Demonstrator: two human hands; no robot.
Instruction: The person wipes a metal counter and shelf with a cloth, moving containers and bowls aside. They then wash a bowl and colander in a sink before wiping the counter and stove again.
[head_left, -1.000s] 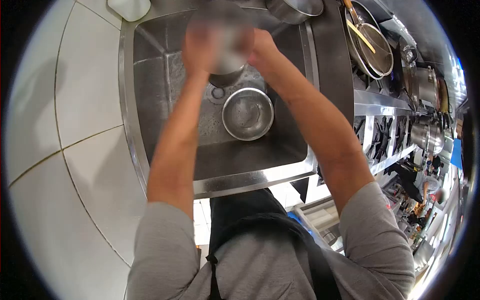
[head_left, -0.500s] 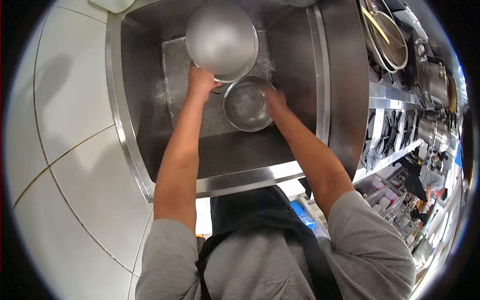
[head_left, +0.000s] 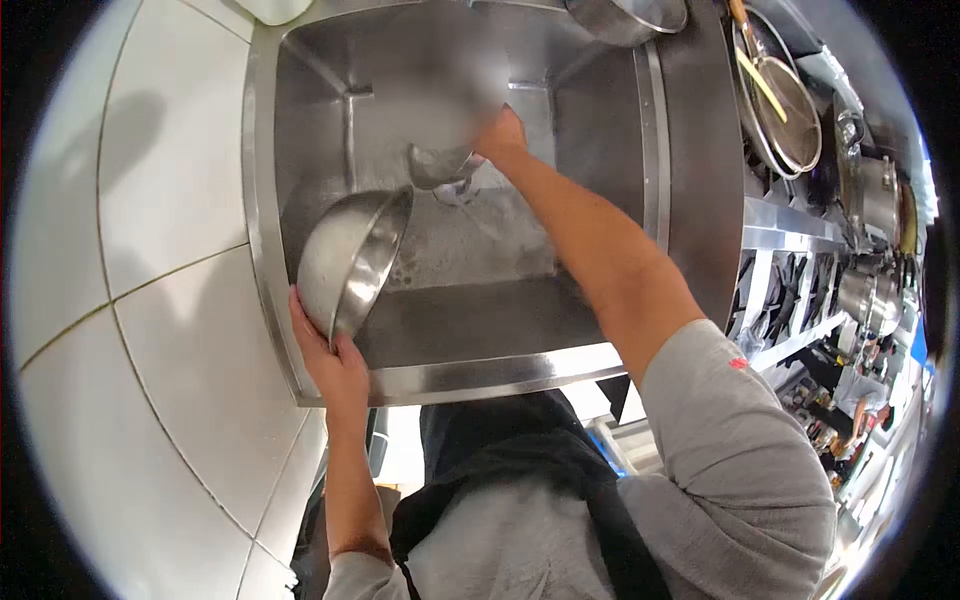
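Note:
My left hand (head_left: 335,365) grips the rim of a shiny metal bowl (head_left: 335,255) at the near left of the sink. Tilted on its side, this bowl shows its pale, rounded outside toward the left wall. Farther in, my right hand (head_left: 503,135) is closed at the edge of another metal vessel, which looks like a bowl (head_left: 438,168). Only its curved, shiny lower edge shows clearly; a grey blur covers the rest. Both hands are over the deep stainless steel sink (head_left: 480,360), whose floor looks wet.
A metal pot (head_left: 630,18) stands at the sink's far right corner. White tiles (head_left: 180,330) run along the left. To the right are a round strainer (head_left: 790,115), a stove (head_left: 785,275) and more pots (head_left: 870,295). Another person (head_left: 860,390) is in the background.
My left hand has come nearer and left, now with a bowl tilted on its side. My right hand has moved farther into the sink. The pot at the far right corner shows more fully.

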